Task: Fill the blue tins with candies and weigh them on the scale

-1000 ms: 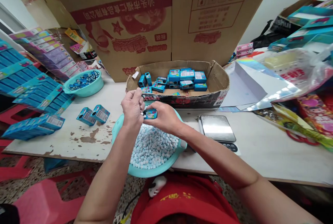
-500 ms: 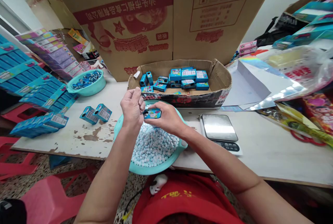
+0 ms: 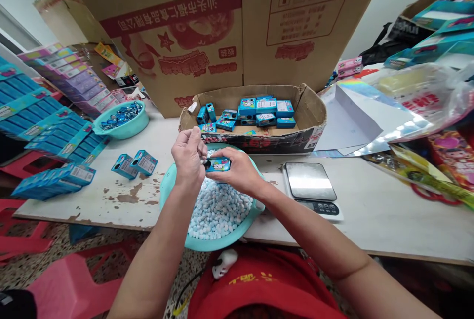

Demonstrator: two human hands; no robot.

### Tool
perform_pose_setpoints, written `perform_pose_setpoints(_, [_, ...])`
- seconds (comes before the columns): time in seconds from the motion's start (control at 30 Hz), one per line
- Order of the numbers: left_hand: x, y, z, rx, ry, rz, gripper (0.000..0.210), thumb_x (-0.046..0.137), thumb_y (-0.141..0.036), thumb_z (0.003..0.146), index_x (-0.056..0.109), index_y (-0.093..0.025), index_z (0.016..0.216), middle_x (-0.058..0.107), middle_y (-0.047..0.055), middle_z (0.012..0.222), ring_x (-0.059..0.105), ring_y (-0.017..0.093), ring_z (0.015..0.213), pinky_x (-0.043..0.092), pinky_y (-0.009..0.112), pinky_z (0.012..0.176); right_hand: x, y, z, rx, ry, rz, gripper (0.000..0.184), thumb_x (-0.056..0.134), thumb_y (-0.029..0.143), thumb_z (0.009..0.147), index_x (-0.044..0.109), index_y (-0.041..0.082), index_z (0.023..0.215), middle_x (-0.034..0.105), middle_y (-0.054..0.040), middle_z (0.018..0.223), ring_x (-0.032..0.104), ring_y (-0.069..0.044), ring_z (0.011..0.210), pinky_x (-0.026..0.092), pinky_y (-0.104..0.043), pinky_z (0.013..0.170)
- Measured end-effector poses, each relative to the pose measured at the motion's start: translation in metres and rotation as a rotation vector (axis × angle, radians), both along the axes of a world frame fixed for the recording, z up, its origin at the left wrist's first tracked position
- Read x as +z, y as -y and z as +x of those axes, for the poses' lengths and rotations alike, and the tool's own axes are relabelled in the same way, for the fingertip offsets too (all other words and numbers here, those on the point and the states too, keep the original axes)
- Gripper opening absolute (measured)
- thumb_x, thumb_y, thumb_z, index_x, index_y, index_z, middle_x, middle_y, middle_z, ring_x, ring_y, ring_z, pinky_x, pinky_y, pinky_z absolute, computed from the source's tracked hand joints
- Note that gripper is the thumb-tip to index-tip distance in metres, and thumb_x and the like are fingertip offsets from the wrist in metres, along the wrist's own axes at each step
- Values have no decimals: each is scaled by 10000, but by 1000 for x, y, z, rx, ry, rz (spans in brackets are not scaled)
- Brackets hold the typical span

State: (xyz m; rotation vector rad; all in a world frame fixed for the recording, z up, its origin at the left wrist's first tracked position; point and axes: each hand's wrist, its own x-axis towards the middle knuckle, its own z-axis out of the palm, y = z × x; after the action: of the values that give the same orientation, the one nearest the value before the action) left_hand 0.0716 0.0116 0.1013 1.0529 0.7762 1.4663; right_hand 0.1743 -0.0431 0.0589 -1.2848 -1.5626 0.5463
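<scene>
My right hand grips a small blue candy box between thumb and fingers, with a dark opening at its left end. Close beside that opening, my left hand is closed with its fingers curled; whatever it holds is hidden. Both hands are over a turquoise basin. Small white and pale blue candies fill much of it. Behind the hands, an open cardboard tray contains several similar blue boxes.
A digital scale sits right of the basin. Two blue boxes stand to the left, near a turquoise bowl of shiny blue pieces. Stacked display boxes line the far left. A large carton rises behind the tray.
The view has shifted slightly. Both hands keep nearly the same pose, the left closed beside the open end of the candy box in the right.
</scene>
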Motion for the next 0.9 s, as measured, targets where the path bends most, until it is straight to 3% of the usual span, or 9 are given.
perform_pose_setpoints(0.37, [4, -2, -2, 20, -99, 37, 291, 652, -404, 764, 453, -195, 727, 283, -92, 494, 263, 42, 384, 202, 164, 358, 1, 5, 13, 4, -179, -85, 366, 803, 305, 605, 687, 176, 927, 674, -16, 904, 622, -173, 828, 482, -288, 772])
perform_pose_setpoints(0.43, [-9, -2, -14, 73, -311, 94, 255, 589, -437, 798, 502, -198, 801, 401, -58, 544, 399, 72, 452, 307, 177, 412, 4, 17, 33, 17, -273, -115, 413, 814, 340, 591, 686, 183, 950, 678, -10, 900, 629, -170, 808, 496, -288, 753])
perform_pose_setpoints(0.5, [-33, 0, -31, 62, -692, 176, 338, 560, -479, 800, 554, -207, 1001, 600, 25, 778, 582, 150, 722, 453, 240, 588, 5, 33, 66, -36, -358, -100, 449, 810, 379, 599, 680, 196, 987, 679, -7, 907, 635, -173, 805, 508, -291, 746])
perform_pose_setpoints(0.57, [-63, 6, -48, -54, -1115, 267, 582, 555, -520, 784, 453, -236, 1281, 592, 97, 1170, 544, 247, 1088, 462, 365, 848, 2, 51, 105, -186, -372, -55, 442, 795, 404, 622, 676, 211, 1001, 678, -5, 914, 636, -177, 815, 512, -305, 761])
perform_pose_setpoints(0.67, [-100, 18, -64, -268, -1537, 360, 657, 435, -568, 833, 353, -252, 1403, 451, 130, 1369, 401, 316, 1271, 351, 494, 999, -16, 72, 159, -445, -262, -26, 420, 792, 409, 622, 679, 215, 977, 674, -9, 890, 626, -187, 808, 509, -331, 770])
perform_pose_setpoints(0.8, [-112, 31, -62, -269, -1789, 495, 612, 470, -607, 796, 500, -275, 1310, 478, 142, 1297, 441, 360, 1188, 400, 524, 912, -55, 83, 194, -587, -178, -129, 426, 782, 429, 619, 676, 201, 963, 678, -27, 852, 628, -212, 776, 511, -371, 759])
perform_pose_setpoints(0.9, [-110, 32, -58, -191, -1699, 599, 447, 516, -510, 794, 597, -292, 1176, 569, 106, 1161, 526, 304, 1054, 444, 461, 871, -77, 89, 199, -567, -180, -225, 413, 755, 444, 649, 662, 206, 974, 679, -39, 846, 637, -235, 782, 521, -397, 749])
